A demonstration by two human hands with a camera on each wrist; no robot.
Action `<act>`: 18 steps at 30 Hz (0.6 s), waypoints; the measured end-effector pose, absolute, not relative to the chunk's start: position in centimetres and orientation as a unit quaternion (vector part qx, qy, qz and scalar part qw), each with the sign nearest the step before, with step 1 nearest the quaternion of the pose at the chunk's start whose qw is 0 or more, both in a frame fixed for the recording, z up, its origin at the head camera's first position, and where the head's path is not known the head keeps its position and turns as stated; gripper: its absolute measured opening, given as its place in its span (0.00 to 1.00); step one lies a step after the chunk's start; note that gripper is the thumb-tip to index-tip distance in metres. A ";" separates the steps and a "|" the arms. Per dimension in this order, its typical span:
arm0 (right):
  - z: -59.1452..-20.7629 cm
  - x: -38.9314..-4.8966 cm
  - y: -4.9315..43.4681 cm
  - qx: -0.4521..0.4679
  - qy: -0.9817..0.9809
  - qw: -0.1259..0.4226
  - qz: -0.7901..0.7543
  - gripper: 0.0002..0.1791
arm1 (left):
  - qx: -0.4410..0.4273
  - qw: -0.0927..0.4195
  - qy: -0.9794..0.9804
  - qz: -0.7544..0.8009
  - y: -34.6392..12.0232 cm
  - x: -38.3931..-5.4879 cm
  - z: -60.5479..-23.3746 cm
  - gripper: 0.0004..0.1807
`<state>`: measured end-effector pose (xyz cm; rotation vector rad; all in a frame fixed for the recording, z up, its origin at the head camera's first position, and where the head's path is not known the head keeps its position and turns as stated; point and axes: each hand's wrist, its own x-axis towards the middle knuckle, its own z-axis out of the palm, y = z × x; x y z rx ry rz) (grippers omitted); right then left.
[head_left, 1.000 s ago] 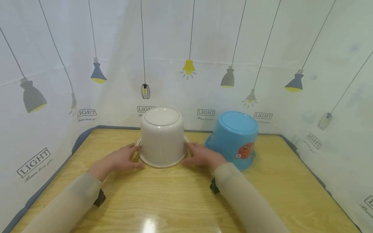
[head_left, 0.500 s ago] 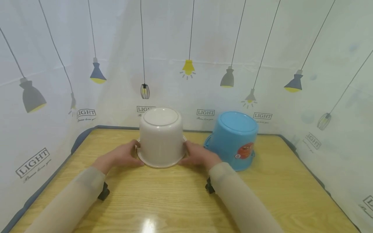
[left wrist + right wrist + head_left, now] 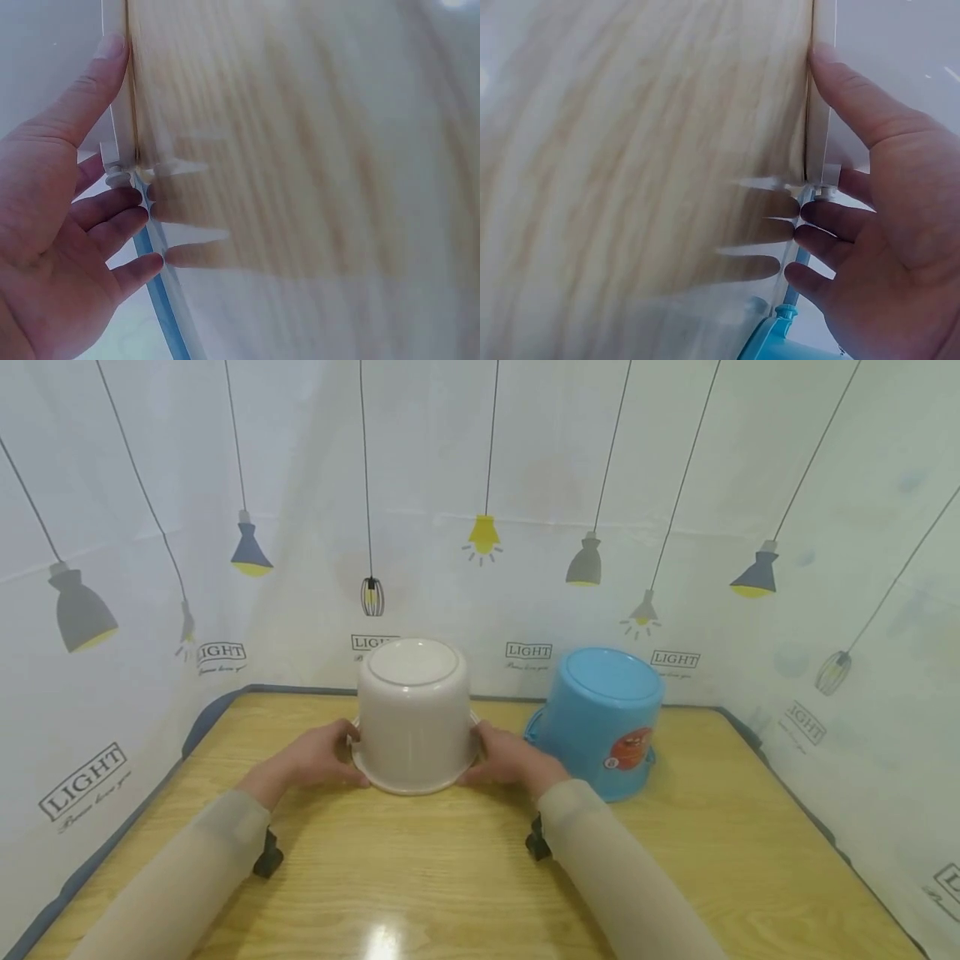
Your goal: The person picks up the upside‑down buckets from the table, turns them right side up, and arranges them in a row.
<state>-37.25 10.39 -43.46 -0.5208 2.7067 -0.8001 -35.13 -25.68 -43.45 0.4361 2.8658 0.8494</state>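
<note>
An off-white bucket [image 3: 414, 731] stands upside down near the back of the wooden table, base up and flared rim on the tabletop. On its left side, my left hand [image 3: 318, 756] holds the rim, thumb in front and fingers reaching behind. My right hand [image 3: 513, 758] grips the opposite side in the same way. The left wrist view has the thumb along the bucket's white rim [image 3: 116, 82], fingertips close to the glossy table. In the right wrist view the thumb [image 3: 855, 94] lies on the rim, with the other fingers bent below a small handle lug.
A blue bucket [image 3: 600, 718] with a red sticker, also upside down, stands close to the right of my right hand. Behind the wooden table [image 3: 420, 877] hangs a white curtain [image 3: 525, 460] printed with lamps. A dark blue edging [image 3: 300, 690] borders the tabletop.
Both hands have drawn in from beside the white bucket, and their fingers have closed on its rim. Over the last half second hands and buckets look nearly still.
</note>
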 end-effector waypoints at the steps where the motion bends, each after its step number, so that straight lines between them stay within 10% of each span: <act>1: -43.4 -37.2 10.4 -0.178 0.934 0.135 -0.279 0.60 | 0.145 0.058 0.946 0.283 -25.7 -35.1 -43.5 0.51; 18: -43.6 -36.9 11.1 -0.182 0.912 0.106 -0.351 0.53 | 0.156 0.034 0.931 0.328 -27.3 -34.0 -42.8 0.47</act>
